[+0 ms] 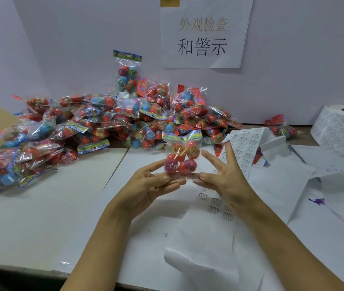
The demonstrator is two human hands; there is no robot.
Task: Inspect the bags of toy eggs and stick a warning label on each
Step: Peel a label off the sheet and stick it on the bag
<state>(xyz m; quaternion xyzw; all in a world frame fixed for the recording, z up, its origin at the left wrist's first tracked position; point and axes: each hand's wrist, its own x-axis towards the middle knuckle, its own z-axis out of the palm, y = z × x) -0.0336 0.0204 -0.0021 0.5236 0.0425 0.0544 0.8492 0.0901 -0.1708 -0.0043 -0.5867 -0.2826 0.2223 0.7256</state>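
I am holding one bag of toy eggs [181, 159] upright above the tabletop [47, 206], just in front of me. My left hand [146, 185] is pinching the bag's lower edge, thumb and fingers [164, 177] curled onto the clear film. My right hand [222, 175] is pinching the same lower edge from the other side, while its other fingers are spread out straight. One of those raised fingertips seems to be carrying a small white warning label [227, 138], though I cannot tell that for certain.

I am judging this bag to be in the middle of its check, with no label on it that I can see. Behind it, the big pile of bags [95, 122] is lying heaped against the back wall, and I cannot tell whether any of those are labelled. One lone bag [281, 128] is lying apart on the right, near the label roll [341, 124]. The label strip [244, 148] is trailing from it toward my right hand, with plenty of labels left. By my reckoning, most of the work is remaining.
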